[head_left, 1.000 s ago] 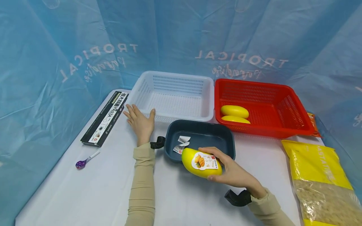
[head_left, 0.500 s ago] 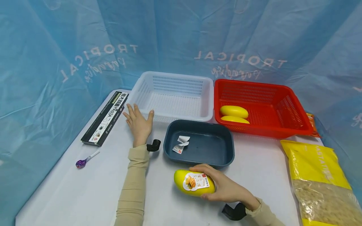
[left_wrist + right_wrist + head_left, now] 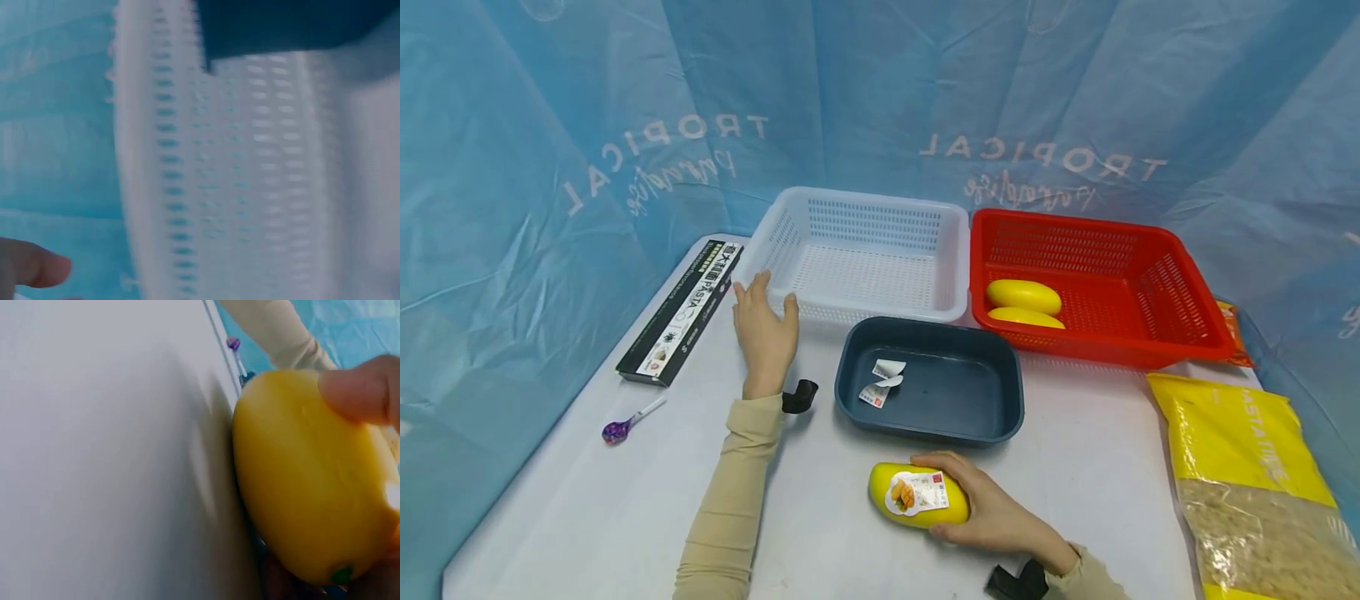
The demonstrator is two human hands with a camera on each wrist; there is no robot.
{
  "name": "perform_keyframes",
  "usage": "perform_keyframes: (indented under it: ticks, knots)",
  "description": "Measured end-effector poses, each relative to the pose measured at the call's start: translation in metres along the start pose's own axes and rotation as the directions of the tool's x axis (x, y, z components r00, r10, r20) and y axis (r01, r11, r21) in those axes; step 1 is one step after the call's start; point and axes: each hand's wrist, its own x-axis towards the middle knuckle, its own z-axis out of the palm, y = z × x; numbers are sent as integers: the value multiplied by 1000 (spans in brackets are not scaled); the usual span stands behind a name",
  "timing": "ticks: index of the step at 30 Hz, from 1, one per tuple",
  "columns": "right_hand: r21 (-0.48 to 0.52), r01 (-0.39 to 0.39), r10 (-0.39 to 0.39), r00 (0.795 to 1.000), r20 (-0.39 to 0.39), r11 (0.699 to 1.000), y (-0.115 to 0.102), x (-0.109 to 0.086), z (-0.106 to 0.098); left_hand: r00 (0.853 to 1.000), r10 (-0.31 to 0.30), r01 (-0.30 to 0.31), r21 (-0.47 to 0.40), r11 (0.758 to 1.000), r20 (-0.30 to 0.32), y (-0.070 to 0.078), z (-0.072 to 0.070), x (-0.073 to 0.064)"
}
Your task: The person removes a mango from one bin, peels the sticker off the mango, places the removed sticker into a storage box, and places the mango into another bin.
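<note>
A yellow mango (image 3: 883, 506) with a white label lies on or just above the white table, in front of the dark blue tray. My right hand (image 3: 988, 508) grips its right end, thumb on the near side and fingers over the far side. The right wrist view shows the mango (image 3: 306, 481) close up, with the thumb pressed on its skin. By the front left corner of the white basket (image 3: 887, 312), my left hand (image 3: 765, 337) has its fingers extended and holds nothing. Whether it touches the basket I cannot tell.
Two mangoes (image 3: 1022, 297) lie in the red basket (image 3: 1150, 333). The dark blue tray (image 3: 955, 392) holds crumpled label pieces (image 3: 882, 383). A black pasta box (image 3: 681, 312) and a lollipop (image 3: 617, 431) lie left; a yellow pasta bag (image 3: 1247, 475) lies right.
My right hand has brought the mango from over the tray's front edge down toward the table in front of it. My left hand has turned slightly, its forearm swinging left.
</note>
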Motion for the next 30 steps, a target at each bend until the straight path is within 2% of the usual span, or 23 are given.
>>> perform_keyframes:
  ticks: [2,3,5,8,11,12,13,14,17,18,19,20,21,22,23,24,30]
  knots:
    - [24,-14,15,1000,-5,1000,4,1,2,995,92,-94,-39,995,-49,11,-3,-6]
    - [37,-18,18,1000,-6,999,5,1,3,987,149,-152,-52,987,-56,17,-4,-10]
    - [55,-26,26,1000,-8,998,7,2,4,960,278,-280,-84,956,-37,28,-5,-21]
    - [41,-6,8,999,-33,999,9,3,4,889,455,-445,-137,885,47,43,-1,-42]
    - [21,25,-24,998,-65,999,11,3,3,799,573,-542,-196,817,180,60,4,-66]
    - [15,35,-34,997,-76,999,12,3,3,764,602,-564,-214,798,232,66,5,-74]
    - [13,38,-37,996,-83,999,13,4,2,722,627,-585,-226,779,292,71,6,-82]
    - [13,41,-39,995,-88,999,14,4,2,672,647,-609,-227,760,360,76,7,-90]
    - [4,44,-43,994,-98,999,16,4,2,502,668,-696,-202,689,549,87,7,-110]
    - [7,45,-45,994,-99,999,16,4,2,441,663,-730,-188,657,604,88,7,-115]
    - [6,46,-45,994,-98,999,17,4,2,389,655,-761,-175,625,648,90,7,-121]
    - [8,47,-46,994,-98,999,17,3,2,349,645,-790,-157,593,680,91,7,-126]
    - [10,44,-43,994,-97,999,18,3,2,321,637,-810,-144,568,701,92,7,-131]
    - [18,39,-37,995,-95,999,18,3,2,301,631,-827,-135,547,715,93,8,-134]
    - [23,35,-32,995,-90,999,19,3,1,287,625,-836,-128,533,726,93,9,-137]
    - [28,30,-27,996,-85,999,19,3,1,281,620,-845,-118,522,732,93,10,-140]
    - [25,12,-10,998,-66,1000,19,1,0,278,592,-837,-112,535,756,92,13,-146]
